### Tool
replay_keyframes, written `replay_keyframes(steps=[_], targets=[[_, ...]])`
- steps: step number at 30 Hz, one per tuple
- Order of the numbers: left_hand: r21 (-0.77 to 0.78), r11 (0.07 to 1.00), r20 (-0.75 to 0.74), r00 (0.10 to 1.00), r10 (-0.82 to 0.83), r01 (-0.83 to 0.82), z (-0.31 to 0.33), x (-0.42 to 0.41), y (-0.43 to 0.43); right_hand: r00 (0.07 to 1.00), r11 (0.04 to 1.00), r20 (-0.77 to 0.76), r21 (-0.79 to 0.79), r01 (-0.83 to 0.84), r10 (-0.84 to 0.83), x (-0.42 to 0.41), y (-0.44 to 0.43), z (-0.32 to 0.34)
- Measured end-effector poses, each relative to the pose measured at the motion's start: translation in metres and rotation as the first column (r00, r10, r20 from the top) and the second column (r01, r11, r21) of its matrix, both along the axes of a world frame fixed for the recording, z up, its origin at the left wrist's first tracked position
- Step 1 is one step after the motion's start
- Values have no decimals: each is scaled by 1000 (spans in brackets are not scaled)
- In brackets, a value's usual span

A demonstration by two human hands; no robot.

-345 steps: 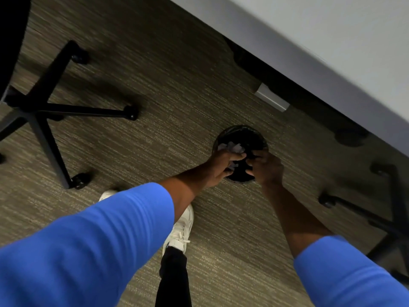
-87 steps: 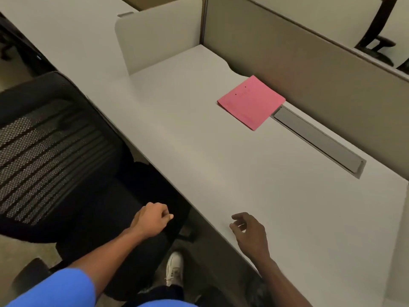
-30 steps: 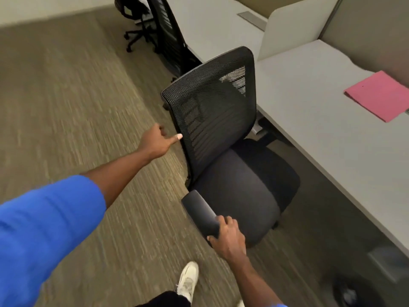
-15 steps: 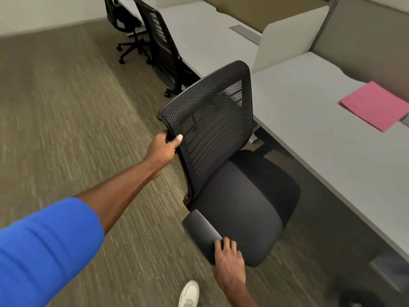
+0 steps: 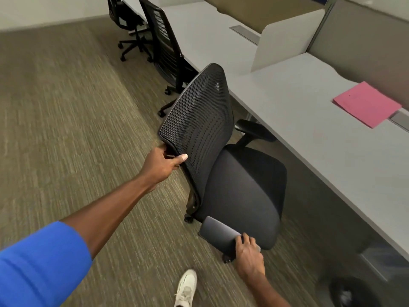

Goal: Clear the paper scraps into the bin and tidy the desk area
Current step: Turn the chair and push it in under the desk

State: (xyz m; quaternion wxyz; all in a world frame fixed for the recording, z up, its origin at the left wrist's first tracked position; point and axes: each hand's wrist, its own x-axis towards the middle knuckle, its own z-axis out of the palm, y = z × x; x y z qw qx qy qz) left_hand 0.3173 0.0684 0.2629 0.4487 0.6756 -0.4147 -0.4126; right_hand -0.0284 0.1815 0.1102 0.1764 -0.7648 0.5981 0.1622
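Beside desk (image 5: 309, 120), chair (image 5: 241, 187) held by left hand (image 5: 161, 165), right hand (image 5: 247, 258).

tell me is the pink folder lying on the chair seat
No, the pink folder lies on the desk; the chair seat is bare.

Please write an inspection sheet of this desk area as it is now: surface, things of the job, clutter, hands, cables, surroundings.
Surface: grey desk, no paper scraps seen on it.
Job's things: black bin on the floor under the desk; pale scraps show inside. Office chair stands pulled out from the desk.
Clutter: pink folder lies flat near the partition.
Hands: left hand grips the backrest edge; right hand holds the near armrest.
Cables: nothing seen.
Surroundings: carpet; two more black chairs by the next desk.
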Motion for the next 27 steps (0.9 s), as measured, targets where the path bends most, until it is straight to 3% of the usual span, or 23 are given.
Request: replay_keyframes(steps=[6,11,16,18,21,24,27], targets=[[11,999,-7,999,-33,33,5,-24,51,993,995,74,-33,97,-94,1,2,29],[3,994,19,994,-112,112,13,-48,93,933,970,334,-144,193,-136,33,5,74],[-69,975,118,973,-200,209,28,-58,123,858,906,510,-328,267,-69,70,22,120],[-101,956,188,949,-255,277,37,-51,130,853,870,521,-410,274,-24,80,32,135],[-67,922,410,853,-324,382,49,-34,130,839,821,544,-472,321,-15,93,45,154],[-92,924,605,757,-244,372,57,-12,118,814,755,578,-512,408,-48,104,53,170],[-165,918,689,708,-154,360,62,14,90,808,679,586,-568,466,-64,114,55,184]])
